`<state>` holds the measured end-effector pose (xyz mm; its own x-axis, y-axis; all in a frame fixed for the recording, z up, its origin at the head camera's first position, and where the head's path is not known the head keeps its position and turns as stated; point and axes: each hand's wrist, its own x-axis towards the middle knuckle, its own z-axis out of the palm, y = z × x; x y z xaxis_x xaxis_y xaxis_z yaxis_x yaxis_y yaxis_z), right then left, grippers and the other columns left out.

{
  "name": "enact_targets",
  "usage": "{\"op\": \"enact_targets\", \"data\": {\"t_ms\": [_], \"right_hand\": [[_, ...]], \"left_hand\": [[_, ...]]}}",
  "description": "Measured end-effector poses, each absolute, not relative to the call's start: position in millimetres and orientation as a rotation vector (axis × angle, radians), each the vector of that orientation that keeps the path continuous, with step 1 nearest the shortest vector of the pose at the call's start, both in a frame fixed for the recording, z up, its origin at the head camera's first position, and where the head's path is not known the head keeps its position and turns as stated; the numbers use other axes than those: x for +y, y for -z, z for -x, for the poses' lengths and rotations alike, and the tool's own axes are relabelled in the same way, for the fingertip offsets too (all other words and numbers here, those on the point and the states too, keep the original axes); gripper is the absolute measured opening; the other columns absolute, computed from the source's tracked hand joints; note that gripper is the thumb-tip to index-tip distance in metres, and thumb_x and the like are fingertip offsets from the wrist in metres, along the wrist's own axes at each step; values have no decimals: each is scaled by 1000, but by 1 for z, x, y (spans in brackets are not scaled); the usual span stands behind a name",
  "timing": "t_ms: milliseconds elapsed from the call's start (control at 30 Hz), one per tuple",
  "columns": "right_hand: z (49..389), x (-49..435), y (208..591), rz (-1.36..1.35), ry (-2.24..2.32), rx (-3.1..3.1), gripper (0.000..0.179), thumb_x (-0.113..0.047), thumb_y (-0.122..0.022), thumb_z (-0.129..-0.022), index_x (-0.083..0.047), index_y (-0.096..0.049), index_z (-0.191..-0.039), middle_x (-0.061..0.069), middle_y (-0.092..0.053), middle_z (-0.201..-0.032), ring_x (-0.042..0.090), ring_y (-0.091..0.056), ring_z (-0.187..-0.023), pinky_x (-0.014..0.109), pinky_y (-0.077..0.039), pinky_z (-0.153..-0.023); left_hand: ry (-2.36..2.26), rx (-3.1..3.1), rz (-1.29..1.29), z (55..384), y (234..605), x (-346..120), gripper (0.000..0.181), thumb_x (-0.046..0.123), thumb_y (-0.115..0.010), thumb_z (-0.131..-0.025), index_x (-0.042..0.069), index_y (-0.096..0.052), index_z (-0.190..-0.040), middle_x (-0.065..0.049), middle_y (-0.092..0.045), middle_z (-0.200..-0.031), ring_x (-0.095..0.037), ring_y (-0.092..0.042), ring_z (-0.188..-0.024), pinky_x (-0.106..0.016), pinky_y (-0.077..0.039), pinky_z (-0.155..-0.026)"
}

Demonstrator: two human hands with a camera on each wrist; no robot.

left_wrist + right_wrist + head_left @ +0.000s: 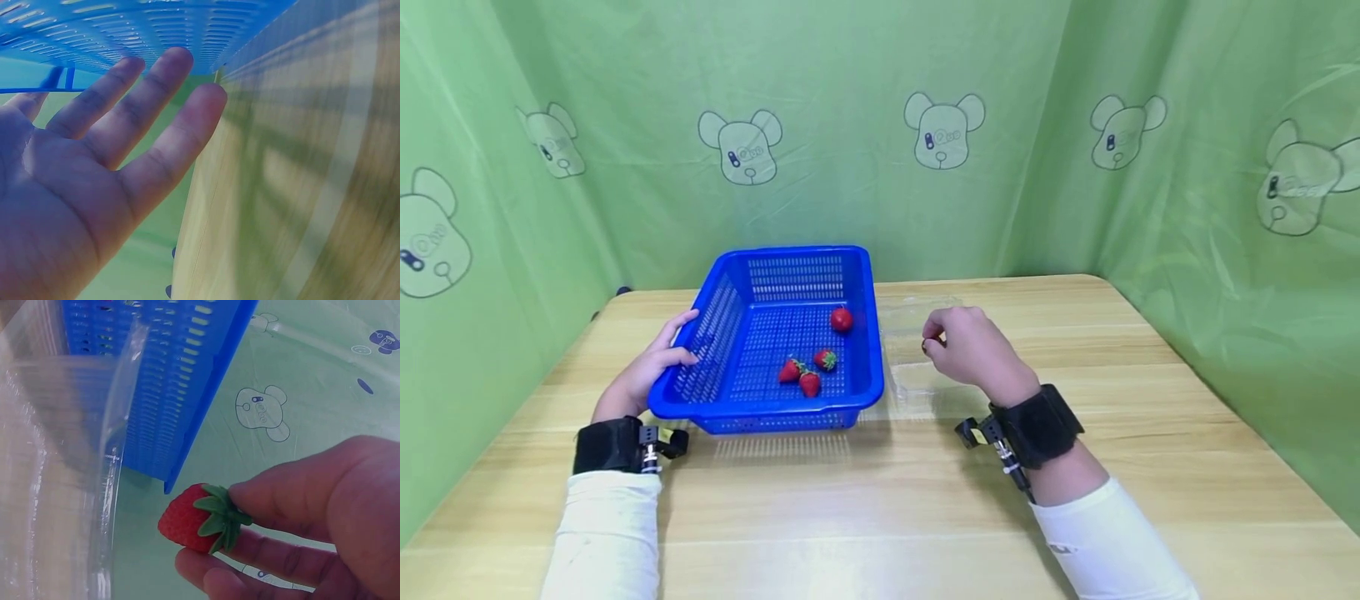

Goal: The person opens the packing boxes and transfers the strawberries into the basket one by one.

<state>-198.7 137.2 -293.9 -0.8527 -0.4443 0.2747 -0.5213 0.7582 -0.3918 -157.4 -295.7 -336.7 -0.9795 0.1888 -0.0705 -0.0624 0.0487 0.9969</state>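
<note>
A blue plastic basket [767, 408] stands left of the middle, and my left hand [646, 373] grips its left rim, thumb over the edge. In the left wrist view, three fingers [156, 134] stretch along the outside of the slotted wall. Inside the basket lie strawberries [809, 383] with green leaves and one smooth, round red fruit [842, 319]. My right hand [976, 350] pinches a strawberry [187, 519] by its leafy end between thumb and fingers. That hand is over a clear plastic container [913, 390] to the right of the basket.
The light wooden table [820, 517] extends around the basket and container. Green curtains [842, 200] with mouse-head drawings hang behind and at both sides. Each wrist wears a black strap [1037, 425] with a small camera.
</note>
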Motion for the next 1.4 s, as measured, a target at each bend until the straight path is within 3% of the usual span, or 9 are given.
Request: {"op": "enact_targets", "data": {"t_ms": [467, 1067, 1400], "right_hand": [[193, 125, 298, -942, -725, -2551, 6, -5, -66, -86, -6, -70, -82, 2, -66, -78, 17, -62, -71, 33, -54, -67], [185, 105, 305, -1047, -868, -2319, 4, -5, -67, -89, -2, -68, -88, 7, -66, -85, 17, -65, -75, 27, -57, -66], [183, 91, 319, -1186, -910, -2202, 6, -3, -69, -87, -1, -69, -93, 9, -65, -93, 18, -65, -84, 27, -57, -73]], "left_hand": [[-2028, 2152, -115, 155, 339, -293, 74, 4, -40, -93, 35, -9, -153, -29, -8, -149, -24, -57, -99, -35, -55, -79], [-2055, 2151, -136, 156, 337, -294, 73, 2, -41, -92, 34, -13, -150, -30, -10, -146, -21, -59, -96, -35, -57, -76], [-2047, 2162, -134, 155, 336, -294, 72, 3, -41, -92, 34, -13, -151, -29, -11, -147, -23, -58, -98, -34, -56, -78]]}}
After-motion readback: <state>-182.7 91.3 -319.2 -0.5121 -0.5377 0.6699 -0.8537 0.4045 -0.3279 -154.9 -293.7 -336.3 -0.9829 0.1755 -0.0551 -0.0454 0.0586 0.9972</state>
